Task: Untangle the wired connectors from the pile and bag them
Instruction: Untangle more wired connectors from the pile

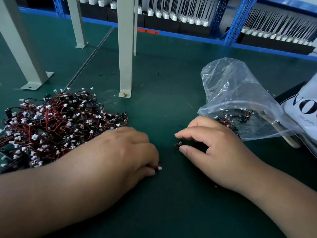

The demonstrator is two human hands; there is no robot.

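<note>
A white bag (307, 107) at the right edge of the view carries large dark letters. Only "VO" shows before the edge cuts the word off. Beneath them runs a smaller grey line starting "ORIGINAL", the rest likewise cut off. A red label (148, 32) on the blue shelf rail (188, 38) bears two dark characters. The first looks like "白"; the second is too blurred to read.

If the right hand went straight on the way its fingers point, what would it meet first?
Probably the left hand: the right hand points left across bare mat toward its knuckles, though depth is unclear.
</note>
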